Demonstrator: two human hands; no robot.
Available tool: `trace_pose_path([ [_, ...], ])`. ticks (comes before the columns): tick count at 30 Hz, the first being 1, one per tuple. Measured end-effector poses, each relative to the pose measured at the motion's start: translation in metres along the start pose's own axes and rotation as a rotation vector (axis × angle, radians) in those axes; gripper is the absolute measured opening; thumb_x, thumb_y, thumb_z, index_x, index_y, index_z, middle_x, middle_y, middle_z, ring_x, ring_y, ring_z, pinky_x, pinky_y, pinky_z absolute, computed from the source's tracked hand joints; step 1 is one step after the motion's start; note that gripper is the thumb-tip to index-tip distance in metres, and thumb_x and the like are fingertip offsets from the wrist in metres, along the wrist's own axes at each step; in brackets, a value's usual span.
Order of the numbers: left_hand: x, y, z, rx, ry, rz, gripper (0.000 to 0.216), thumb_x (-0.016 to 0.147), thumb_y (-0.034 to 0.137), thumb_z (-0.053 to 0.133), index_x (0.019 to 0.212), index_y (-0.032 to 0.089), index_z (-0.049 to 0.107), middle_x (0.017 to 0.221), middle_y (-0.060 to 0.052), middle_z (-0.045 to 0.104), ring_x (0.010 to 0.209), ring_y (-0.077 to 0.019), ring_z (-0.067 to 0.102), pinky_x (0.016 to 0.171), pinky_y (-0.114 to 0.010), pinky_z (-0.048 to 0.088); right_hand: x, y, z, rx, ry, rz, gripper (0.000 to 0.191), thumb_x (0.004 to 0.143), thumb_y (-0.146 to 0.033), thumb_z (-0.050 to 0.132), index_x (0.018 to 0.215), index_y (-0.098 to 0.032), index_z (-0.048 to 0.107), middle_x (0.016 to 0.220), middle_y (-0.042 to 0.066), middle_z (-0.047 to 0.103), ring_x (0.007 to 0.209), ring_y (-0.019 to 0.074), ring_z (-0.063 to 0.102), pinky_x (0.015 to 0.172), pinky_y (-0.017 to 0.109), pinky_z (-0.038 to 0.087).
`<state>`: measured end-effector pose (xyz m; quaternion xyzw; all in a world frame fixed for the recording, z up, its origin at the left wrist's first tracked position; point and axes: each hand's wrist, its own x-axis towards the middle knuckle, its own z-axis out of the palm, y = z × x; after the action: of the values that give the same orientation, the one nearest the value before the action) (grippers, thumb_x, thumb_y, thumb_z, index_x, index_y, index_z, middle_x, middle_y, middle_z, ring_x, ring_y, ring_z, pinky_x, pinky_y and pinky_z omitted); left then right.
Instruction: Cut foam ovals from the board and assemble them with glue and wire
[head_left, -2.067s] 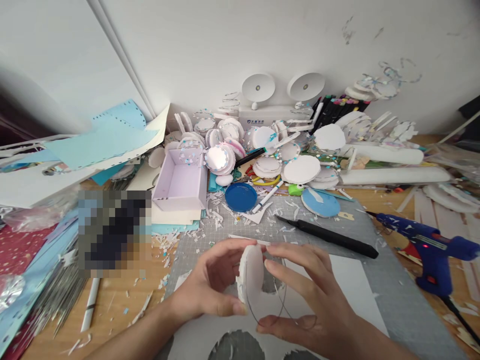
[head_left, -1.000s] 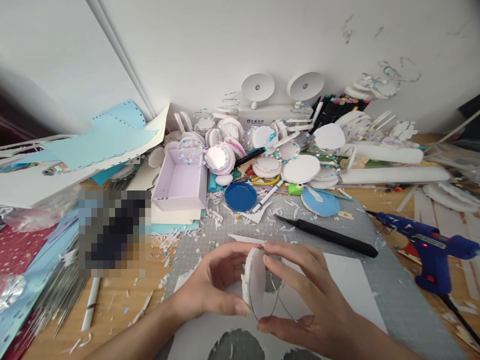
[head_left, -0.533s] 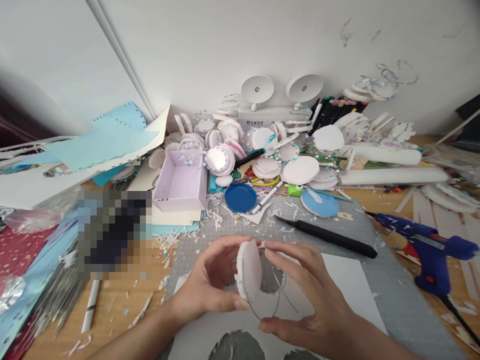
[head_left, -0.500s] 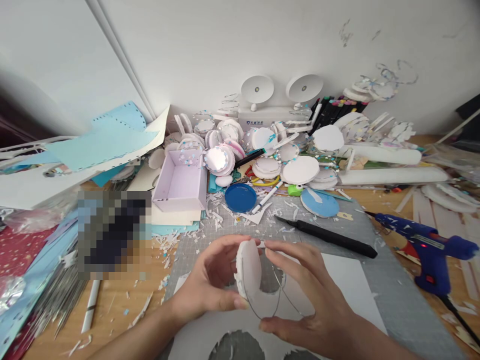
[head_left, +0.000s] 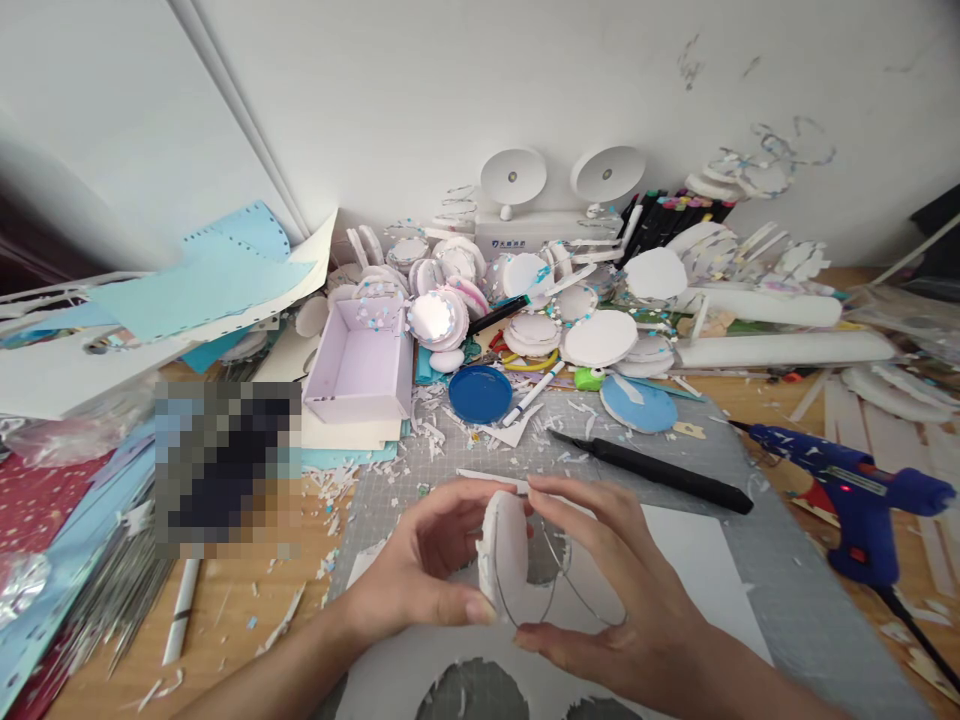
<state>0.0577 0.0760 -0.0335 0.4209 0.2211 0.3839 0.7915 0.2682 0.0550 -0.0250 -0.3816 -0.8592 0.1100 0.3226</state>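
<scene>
My left hand (head_left: 416,565) is closed on a round white foam disc (head_left: 505,560) with ragged edges, held on edge between thumb and fingers. A thin, curved wire (head_left: 581,594) runs from the disc toward my right hand (head_left: 637,580). That hand is curled around the wire, its fingertips near the top of the disc and its thumb low by the loop. Below both hands lies a white sheet (head_left: 409,660) with round holes cut out, on a grey cutting mat (head_left: 806,600).
A black craft knife (head_left: 667,474) lies beyond my right hand. At the right is a blue glue gun (head_left: 855,500) with a red light on. A lilac box (head_left: 360,365), a blue lid (head_left: 481,394) and many white discs (head_left: 600,338) stand behind. Scraps litter the mat.
The disc has shifted slightly right and down, turning a little. The fingers of my left hand have moved with it, and a white strip now shows beyond the fingertips.
</scene>
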Motion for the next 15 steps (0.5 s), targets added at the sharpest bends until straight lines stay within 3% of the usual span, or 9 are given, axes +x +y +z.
trace_pose_path([
  [9, -0.0013, -0.0039, -0.0029, 0.005, -0.002, -0.046, 0.062, 0.063, 0.025, 0.083, 0.120, 0.024, 0.059, 0.121, -0.010, 0.063, 0.113, -0.0286, 0.056, 0.096, -0.041, 0.042, -0.0010, 0.0000, 0.0007, -0.005, 0.005, -0.019, 0.069, 0.081, -0.045, 0.065, 0.136, -0.014, 0.037, 0.129, 0.016, 0.049, 0.119, 0.0275, 0.048, 0.097, 0.039, 0.038],
  [15, -0.0012, -0.0038, -0.0013, -0.014, -0.005, -0.062, 0.062, 0.062, 0.023, 0.083, 0.119, 0.024, 0.060, 0.120, -0.009, 0.063, 0.111, -0.0262, 0.057, 0.092, -0.037, 0.043, -0.0017, 0.0007, 0.0031, -0.013, 0.016, -0.024, 0.069, 0.081, -0.044, 0.066, 0.137, -0.014, 0.037, 0.129, 0.017, 0.050, 0.119, 0.0287, 0.050, 0.095, 0.043, 0.043],
])
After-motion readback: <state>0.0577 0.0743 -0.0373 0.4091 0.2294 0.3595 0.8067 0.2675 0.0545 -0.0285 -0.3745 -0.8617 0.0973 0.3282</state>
